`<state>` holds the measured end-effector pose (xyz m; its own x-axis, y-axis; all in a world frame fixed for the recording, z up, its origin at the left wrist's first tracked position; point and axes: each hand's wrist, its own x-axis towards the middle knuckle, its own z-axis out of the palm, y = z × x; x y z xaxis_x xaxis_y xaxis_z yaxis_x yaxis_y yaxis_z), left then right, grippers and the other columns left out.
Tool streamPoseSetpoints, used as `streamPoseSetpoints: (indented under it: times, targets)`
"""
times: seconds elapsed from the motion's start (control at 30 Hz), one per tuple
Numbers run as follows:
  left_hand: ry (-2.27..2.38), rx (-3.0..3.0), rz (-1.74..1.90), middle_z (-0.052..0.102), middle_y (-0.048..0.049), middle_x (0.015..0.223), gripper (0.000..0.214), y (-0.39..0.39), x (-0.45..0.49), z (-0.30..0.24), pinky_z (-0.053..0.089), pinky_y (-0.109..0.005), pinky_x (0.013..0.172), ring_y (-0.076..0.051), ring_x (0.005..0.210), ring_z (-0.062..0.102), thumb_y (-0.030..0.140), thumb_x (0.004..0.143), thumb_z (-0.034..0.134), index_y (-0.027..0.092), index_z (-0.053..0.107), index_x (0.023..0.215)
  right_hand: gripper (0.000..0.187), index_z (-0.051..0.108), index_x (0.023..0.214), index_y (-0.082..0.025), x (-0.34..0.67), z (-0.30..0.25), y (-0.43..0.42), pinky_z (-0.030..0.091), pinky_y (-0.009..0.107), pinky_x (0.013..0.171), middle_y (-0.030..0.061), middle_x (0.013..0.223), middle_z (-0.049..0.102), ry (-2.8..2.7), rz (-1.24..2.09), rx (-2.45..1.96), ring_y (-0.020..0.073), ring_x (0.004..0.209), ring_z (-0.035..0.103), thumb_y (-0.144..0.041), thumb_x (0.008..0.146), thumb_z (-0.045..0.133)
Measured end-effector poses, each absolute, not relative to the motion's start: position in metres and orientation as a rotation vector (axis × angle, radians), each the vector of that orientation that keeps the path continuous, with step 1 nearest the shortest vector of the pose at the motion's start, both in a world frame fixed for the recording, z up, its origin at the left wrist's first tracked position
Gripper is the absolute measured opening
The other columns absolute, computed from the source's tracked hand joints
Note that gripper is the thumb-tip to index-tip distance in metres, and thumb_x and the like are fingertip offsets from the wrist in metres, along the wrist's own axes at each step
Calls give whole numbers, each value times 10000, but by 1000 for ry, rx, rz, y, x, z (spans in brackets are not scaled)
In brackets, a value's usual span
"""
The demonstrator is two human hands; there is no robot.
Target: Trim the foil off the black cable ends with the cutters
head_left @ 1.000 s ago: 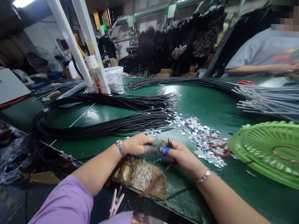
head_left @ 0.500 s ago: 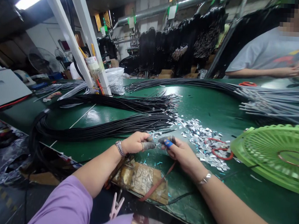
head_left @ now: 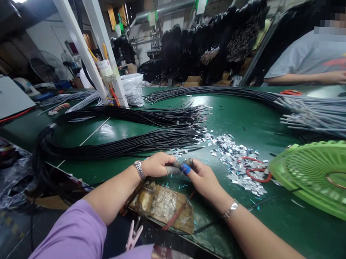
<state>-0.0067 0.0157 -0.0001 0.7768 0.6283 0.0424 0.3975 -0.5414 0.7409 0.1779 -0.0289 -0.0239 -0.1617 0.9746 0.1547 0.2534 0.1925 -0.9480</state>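
My left hand (head_left: 159,165), with a metal watch at the wrist, is closed in a pinch, grey covers on its fingertips. My right hand (head_left: 198,173) meets it fingertip to fingertip, also closed, with blue tape (head_left: 185,168) round its thumb. Whatever lies between the fingers is hidden. Beneath the hands is a cardboard piece wrapped in clear tape (head_left: 165,202), crossed by a reddish-brown strip (head_left: 175,216) whose upper end reaches near my right hand. Just beyond my left hand lies a bundle of black cables (head_left: 125,144), its ends pointing right.
Foil scraps (head_left: 235,163) lie right of my hands around red-handled scissors (head_left: 259,174). A green fan (head_left: 312,175) stands at the right. Grey cables (head_left: 313,117) and a co-worker (head_left: 307,59) are beyond. White posts (head_left: 102,37) rise at left; a pink clothespin (head_left: 134,235) is near my lap.
My right hand has moved left, so its fingertips now meet my left hand's; before, there was a small gap. The reddish-brown strip's upper end has shifted left. The view has tilted slightly.
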Motion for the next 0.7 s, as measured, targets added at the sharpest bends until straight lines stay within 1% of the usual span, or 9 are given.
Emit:
streamPoseSetpoints:
  times: [0.1, 0.2, 0.33, 0.53, 0.6, 0.7]
  targets:
    - [778, 2161, 419, 528, 18, 654, 205, 15, -7, 1, 379, -184, 607, -87, 625, 432, 312, 823, 581, 117, 607, 765, 403, 499, 659, -215, 179, -25, -29, 275, 253, 460, -29, 551, 460, -1423, 1181, -1198, 109, 492, 328, -598, 754, 578]
    - [790, 2141, 442, 511, 25, 616, 198, 14, -6, 2, 373, -181, 590, -85, 607, 431, 308, 817, 589, 120, 601, 755, 406, 516, 716, -211, 180, -23, -31, 245, 247, 437, -39, 555, 457, -1323, 1319, -1170, 95, 463, 298, -607, 726, 605]
    - [769, 2135, 457, 500, 31, 596, 182, 15, -7, 2, 372, -183, 587, -84, 589, 434, 293, 816, 582, 125, 597, 749, 380, 546, 690, -199, 179, -19, -34, 262, 251, 473, -43, 560, 425, -1415, 1255, -1169, 102, 509, 319, -554, 680, 680]
    - [774, 2146, 521, 494, 33, 595, 205, 15, -7, 2, 362, -192, 590, -86, 584, 435, 312, 820, 579, 133, 573, 720, 367, 506, 660, -209, 180, -19, -34, 245, 248, 456, -54, 528, 385, -1381, 1334, -1143, 98, 490, 283, -538, 691, 664]
    - [792, 2148, 519, 501, 30, 602, 203, 15, -7, 2, 362, -190, 588, -87, 592, 441, 314, 820, 583, 129, 582, 736, 339, 507, 651, -209, 182, -19, -33, 274, 252, 474, -42, 546, 404, -1437, 1298, -1135, 107, 510, 311, -514, 707, 646]
    - [820, 2176, 486, 528, 21, 630, 199, 15, -8, 2, 366, -186, 595, -88, 611, 449, 312, 823, 583, 123, 600, 764, 268, 518, 656, -210, 185, -20, -33, 334, 267, 535, -16, 593, 466, -1577, 1142, -1147, 132, 567, 379, -451, 737, 601]
